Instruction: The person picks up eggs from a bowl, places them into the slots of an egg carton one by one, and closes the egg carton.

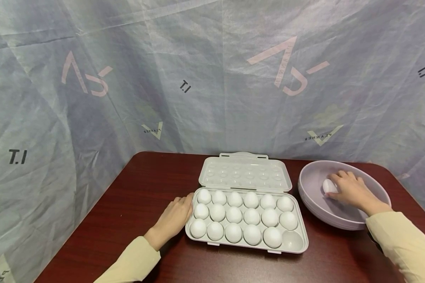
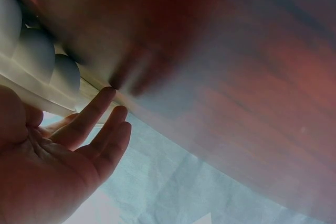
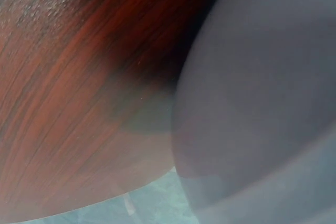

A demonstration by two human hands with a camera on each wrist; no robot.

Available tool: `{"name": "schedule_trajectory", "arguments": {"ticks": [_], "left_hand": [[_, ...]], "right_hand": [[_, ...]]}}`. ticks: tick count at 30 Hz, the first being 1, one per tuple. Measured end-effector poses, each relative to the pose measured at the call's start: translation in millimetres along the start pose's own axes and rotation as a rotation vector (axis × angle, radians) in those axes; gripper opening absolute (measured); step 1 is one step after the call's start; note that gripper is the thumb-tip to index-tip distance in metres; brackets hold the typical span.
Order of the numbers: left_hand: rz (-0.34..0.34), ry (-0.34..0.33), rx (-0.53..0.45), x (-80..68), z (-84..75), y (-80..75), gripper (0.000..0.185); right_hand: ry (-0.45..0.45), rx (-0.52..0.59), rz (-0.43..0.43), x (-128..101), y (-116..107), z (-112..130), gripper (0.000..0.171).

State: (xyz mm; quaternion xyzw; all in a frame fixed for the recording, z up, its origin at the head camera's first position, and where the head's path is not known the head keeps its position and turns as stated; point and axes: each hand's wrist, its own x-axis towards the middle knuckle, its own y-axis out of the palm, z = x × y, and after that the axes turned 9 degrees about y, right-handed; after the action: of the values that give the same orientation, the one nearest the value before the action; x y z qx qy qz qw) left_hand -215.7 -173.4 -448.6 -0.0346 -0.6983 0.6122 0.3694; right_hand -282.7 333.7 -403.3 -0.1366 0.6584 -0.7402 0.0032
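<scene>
A grey egg tray (image 1: 297,244) with its lid (image 1: 245,173) folded back sits mid-table, filled with several white eggs (image 1: 252,216); only its front right cup is bare. My left hand (image 1: 174,217) rests with straight fingers against the tray's left side; the left wrist view shows the fingers (image 2: 93,109) touching the tray's edge (image 2: 31,85). My right hand (image 1: 347,189) is inside the lavender bowl (image 1: 309,184) at the right, its fingers curled round a white egg (image 1: 328,186). The right wrist view shows only the bowl's wall (image 3: 262,103) and the table (image 3: 68,87).
The dark red wooden table (image 1: 138,196) is backed by a pale blue printed sheet (image 1: 127,78). The table's front left and left edges lie close to my left arm. Bare wood lies left of the tray and in front of it.
</scene>
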Motion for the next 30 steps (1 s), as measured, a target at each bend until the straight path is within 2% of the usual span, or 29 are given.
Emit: {"name": "schedule_trajectory", "arguments": {"ticks": [10,19,30], "left_hand": [[0.027,-0.020,-0.013,0.2,-1.1,-0.9,0.026],[0.045,-0.031,-0.018,0.1,-0.9,-0.6,0.024],[0.024,-0.020,-0.016,-0.2,-0.6,-1.0,0.025]], "right_hand": [[0.008,0.003,-0.026,-5,-1,0,0.057],[-0.003,0.063,-0.088,-7,-4,2,0.053],[-0.138,0.090,-0.277,-10,-14,18,0.055]]}}
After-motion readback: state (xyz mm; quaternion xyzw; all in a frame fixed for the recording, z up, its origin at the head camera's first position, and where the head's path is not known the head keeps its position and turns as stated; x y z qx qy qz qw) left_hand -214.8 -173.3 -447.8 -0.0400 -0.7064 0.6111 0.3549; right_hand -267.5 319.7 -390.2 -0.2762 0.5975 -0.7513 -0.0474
